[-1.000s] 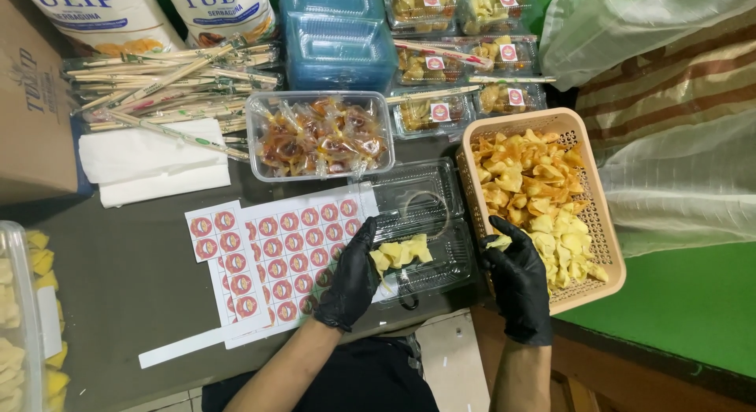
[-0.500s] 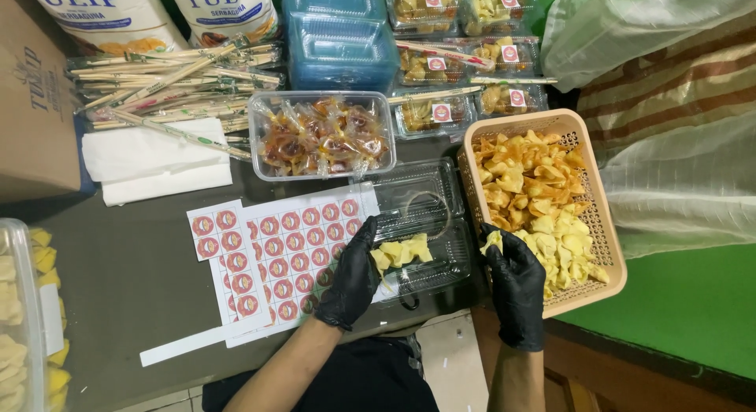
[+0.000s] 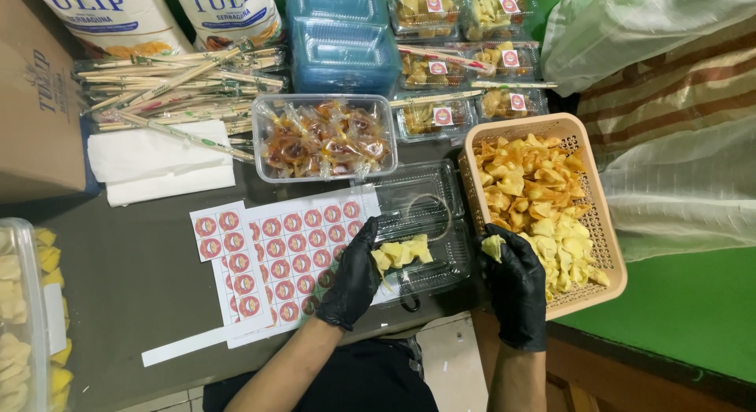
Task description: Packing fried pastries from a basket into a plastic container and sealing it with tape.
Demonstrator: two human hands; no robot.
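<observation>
Both my hands wear black gloves. My left hand [image 3: 354, 272] rests on the left edge of an open clear plastic clamshell box [image 3: 425, 215] that has a few pale yellow fried pieces [image 3: 403, 252] in it. My right hand [image 3: 516, 282] holds one pale yellow fried piece [image 3: 493, 246] pinched at its fingertips, at the near left rim of an orange plastic basket [image 3: 594, 215] heaped with yellow and orange fried pieces.
Sheets of round red stickers [image 3: 272, 258] lie left of the box. Behind stand a clear tub of wrapped sauce packets [image 3: 323, 136], wrapped chopsticks [image 3: 169, 85], white napkins [image 3: 157, 160], blue box stacks [image 3: 342, 38] and filled, stickered boxes [image 3: 457, 66]. A cardboard carton [image 3: 35, 105] stands far left.
My right hand has lifted a fried piece off the basket and drawn it left toward the clamshell box. My left hand has stayed on the box.
</observation>
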